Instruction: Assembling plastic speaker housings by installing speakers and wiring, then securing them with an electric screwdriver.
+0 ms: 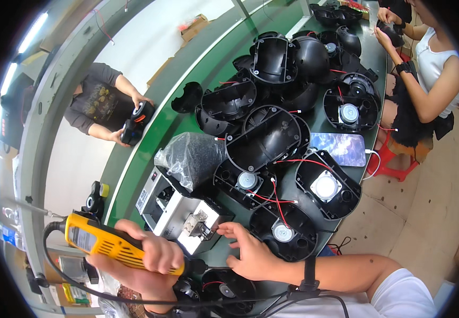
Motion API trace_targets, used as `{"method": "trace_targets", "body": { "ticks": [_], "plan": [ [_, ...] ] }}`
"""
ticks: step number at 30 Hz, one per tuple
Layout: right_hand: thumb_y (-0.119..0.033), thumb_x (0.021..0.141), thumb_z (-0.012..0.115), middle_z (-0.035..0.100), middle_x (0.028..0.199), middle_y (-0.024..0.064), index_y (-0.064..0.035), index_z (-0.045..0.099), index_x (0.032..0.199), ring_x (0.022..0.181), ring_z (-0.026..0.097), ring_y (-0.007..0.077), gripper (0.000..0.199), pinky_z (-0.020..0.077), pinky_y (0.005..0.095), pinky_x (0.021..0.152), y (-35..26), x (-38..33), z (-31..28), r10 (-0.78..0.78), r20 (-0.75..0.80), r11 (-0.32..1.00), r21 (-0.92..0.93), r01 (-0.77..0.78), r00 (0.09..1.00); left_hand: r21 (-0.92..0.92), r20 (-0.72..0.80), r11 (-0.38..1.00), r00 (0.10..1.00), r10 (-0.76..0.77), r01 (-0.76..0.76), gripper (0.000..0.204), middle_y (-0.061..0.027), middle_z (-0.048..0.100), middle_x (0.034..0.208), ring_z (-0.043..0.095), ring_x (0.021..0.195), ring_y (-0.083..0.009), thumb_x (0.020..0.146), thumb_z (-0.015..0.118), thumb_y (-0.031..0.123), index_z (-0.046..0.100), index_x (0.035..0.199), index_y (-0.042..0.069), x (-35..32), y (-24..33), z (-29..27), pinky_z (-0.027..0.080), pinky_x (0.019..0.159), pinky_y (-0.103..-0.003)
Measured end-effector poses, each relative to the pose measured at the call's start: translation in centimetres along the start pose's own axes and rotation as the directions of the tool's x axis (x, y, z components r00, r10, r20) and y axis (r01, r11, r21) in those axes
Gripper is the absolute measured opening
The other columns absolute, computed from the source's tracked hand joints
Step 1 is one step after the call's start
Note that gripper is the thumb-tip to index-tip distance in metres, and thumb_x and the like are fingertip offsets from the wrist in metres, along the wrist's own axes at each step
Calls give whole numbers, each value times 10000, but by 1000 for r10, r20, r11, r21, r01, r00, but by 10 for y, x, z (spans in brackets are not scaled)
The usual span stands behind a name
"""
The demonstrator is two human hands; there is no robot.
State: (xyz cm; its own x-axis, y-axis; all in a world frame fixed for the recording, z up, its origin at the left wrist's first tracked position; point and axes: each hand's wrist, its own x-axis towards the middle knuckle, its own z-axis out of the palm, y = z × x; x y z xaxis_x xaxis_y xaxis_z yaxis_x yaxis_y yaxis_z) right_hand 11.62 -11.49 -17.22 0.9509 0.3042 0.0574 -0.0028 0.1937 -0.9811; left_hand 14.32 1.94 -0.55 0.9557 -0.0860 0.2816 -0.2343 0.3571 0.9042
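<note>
My left hand (152,265) is wrapped round a yellow electric screwdriver (107,241), its black nose pointing right and its cord hanging from the rear end. My right hand (253,254) reaches to the front of a silver and black screw feeder (181,220). Its thumb and fingers are apart, with the fingertips beside the metal pick-up block (200,225); no held thing shows between them. Just right of this hand lies a black round housing (287,233) with a speaker and red wires. Another black housing (226,291) sits below my hands, partly hidden by the cord and arm.
Several black shells (264,138) crowd the green bench, some with speakers. A clear plastic bag (189,156) stands behind the feeder. A phone (338,148) with a white cable lies near the right edge. Co-workers sit opposite (99,100) and at the right (436,74), each holding a black part.
</note>
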Motion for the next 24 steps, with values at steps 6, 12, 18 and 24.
{"method": "trace_targets", "body": {
  "ticks": [6, 12, 18, 24],
  "plan": [
    [-3, 813, 595, 524, 1426, 168, -49, 327, 1431, 1321, 537, 331, 675, 492, 415, 1052, 3, -1, 5, -24, -17, 1000, -21, 23, 1000, 356, 98, 796, 867, 489, -489, 793, 2, 489, 593, 493, 463, -113, 843, 527, 814, 447, 1047, 52, -6, 7, -27, 469, 472, -275],
    [5, 811, 596, 526, 1420, 161, -59, 334, 1427, 1317, 540, 326, 673, 494, 407, 1051, -3, -1, 4, 5, -12, 1000, -27, -5, 1000, 430, 221, 752, 866, 448, -499, 833, -6, 512, 609, 503, 489, -128, 773, 592, 830, 456, 1055, 58, -20, -10, -7, 478, 510, -296],
    [40, 788, 617, 539, 1394, 160, -50, 365, 1420, 1336, 528, 284, 686, 490, 390, 1053, -2, 2, 6, 22, -6, 1000, 0, -22, 1000, 558, 223, 730, 918, 327, -395, 847, 0, 517, 604, 516, 466, -131, 768, 539, 864, 453, 1040, 66, -22, -10, -5, 487, 491, -301],
    [-4, 809, 605, 533, 1418, 148, -67, 345, 1427, 1322, 538, 306, 673, 490, 392, 1052, 1, 0, 3, 15, -8, 1000, -17, -15, 1000, 300, 151, 848, 899, 410, -437, 779, 10, 487, 579, 478, 444, -103, 853, 464, 833, 425, 1026, 75, -24, -12, -12, 447, 443, -268]
  ]
}}
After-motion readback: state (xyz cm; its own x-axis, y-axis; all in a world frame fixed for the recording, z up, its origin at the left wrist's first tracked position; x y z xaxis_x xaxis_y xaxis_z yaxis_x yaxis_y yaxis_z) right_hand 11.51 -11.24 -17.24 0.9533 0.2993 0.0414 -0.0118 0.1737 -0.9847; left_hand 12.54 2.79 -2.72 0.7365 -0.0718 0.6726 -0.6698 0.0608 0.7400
